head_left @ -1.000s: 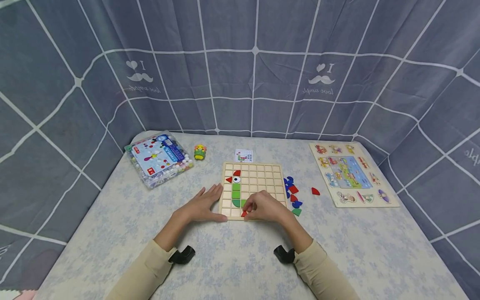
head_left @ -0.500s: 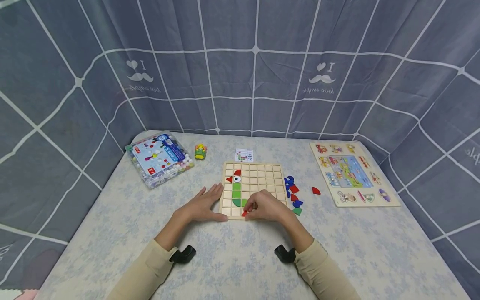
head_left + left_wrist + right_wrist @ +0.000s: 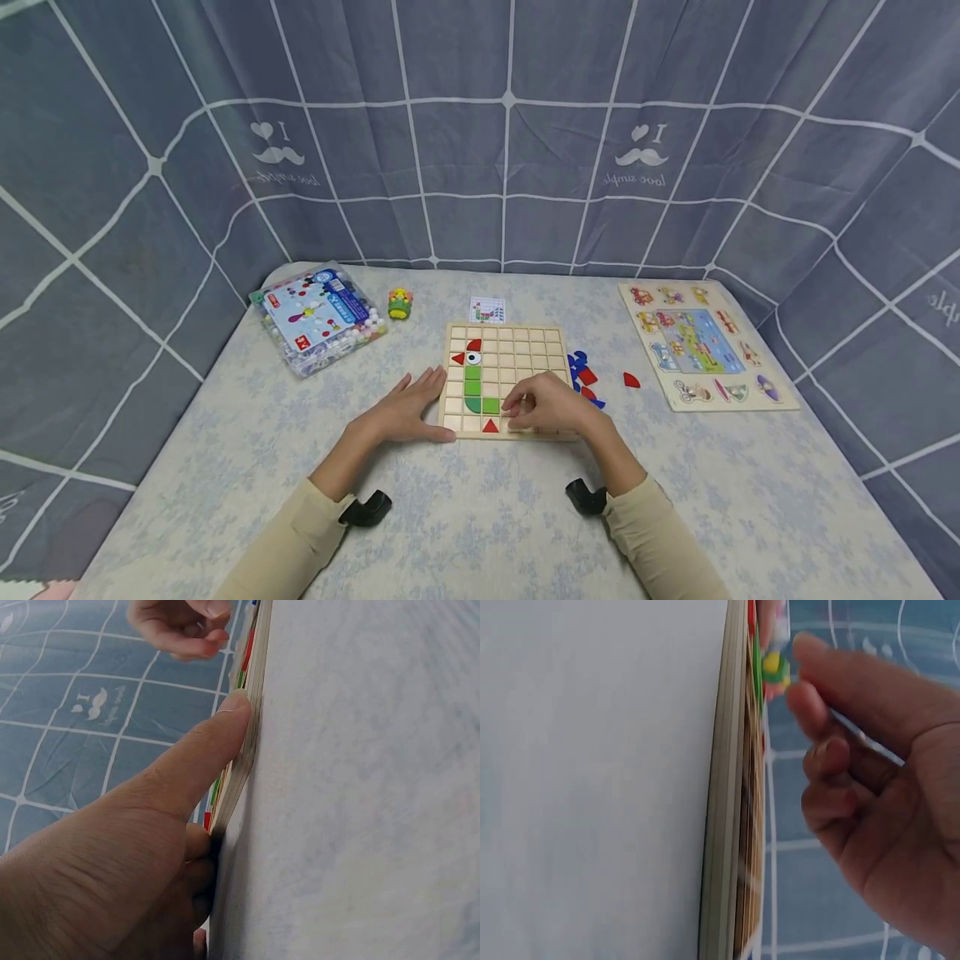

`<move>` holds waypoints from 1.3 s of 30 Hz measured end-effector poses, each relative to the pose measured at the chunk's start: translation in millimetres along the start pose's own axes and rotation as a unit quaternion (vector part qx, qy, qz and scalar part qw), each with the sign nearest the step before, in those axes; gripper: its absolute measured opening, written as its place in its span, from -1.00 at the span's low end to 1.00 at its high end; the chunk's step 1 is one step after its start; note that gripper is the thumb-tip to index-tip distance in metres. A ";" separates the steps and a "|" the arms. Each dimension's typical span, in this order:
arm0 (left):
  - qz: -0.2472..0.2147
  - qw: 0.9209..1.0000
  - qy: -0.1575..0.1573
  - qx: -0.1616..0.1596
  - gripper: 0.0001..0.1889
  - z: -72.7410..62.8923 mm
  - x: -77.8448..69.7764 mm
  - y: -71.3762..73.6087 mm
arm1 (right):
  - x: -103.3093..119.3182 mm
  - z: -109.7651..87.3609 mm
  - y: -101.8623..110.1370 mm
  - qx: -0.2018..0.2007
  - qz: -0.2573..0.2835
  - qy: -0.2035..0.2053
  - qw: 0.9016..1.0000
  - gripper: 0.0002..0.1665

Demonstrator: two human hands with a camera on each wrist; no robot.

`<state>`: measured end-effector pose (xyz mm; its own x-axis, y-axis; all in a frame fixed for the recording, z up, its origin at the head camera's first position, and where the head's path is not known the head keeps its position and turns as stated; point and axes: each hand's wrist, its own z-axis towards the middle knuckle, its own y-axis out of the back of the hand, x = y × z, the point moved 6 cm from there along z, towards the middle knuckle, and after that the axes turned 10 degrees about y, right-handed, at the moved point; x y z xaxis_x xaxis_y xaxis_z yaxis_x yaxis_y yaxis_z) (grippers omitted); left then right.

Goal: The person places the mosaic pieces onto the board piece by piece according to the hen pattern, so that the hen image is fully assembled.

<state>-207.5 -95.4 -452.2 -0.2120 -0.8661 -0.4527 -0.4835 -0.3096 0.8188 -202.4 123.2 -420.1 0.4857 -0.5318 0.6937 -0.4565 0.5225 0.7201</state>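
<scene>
A wooden grid board lies on the table, bearing a red triangle, a round eye piece and several green pieces in a bent row. Another red triangle sits in the front row, below a green square. My left hand rests along the board's left edge, its thumb at the front left corner. Over the front part of the board hovers my right hand, fingers loosely bent. In the right wrist view, nothing shows between the thumb and fingers of that hand.
Loose blue pieces and red pieces lie along the board's right side, one red quarter-round farther out. Behind the board is a picture card. A bead case and toy figure stand left, a picture puzzle right.
My right hand has let go of the red triangle, which now shows whole in the front row, and has moved right. The left hand has stayed in place.
</scene>
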 end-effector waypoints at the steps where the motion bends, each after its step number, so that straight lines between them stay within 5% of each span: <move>1: -0.001 1.000 0.000 0.000 0.17 0.0 -0.2 -0.2 | -4.3 -3.0 2.7 -0.001 0.009 -0.001 1.000 -0.85; 18: 0.003 1.000 0.008 -0.001 0.18 1.3 0.2 -2.7 | -56.4 -63.2 40.5 -0.002 0.050 -0.032 0.998 -0.73; 27: -0.001 1.000 0.006 -0.004 0.19 1.6 1.5 -2.3 | -70.5 -81.7 51.3 -0.005 0.018 -0.051 0.999 -0.73; 39: 0.000 1.000 0.005 -0.002 0.19 1.6 1.6 -1.9 | -83.1 -81.6 58.6 -0.065 -0.086 -0.098 0.989 -0.71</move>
<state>-208.3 -95.5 -455.0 -0.2036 -0.8703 -0.4485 -0.4794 -0.3108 0.8207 -208.7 252.4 -436.5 0.3887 -0.7328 0.5585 -0.2726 0.4876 0.8294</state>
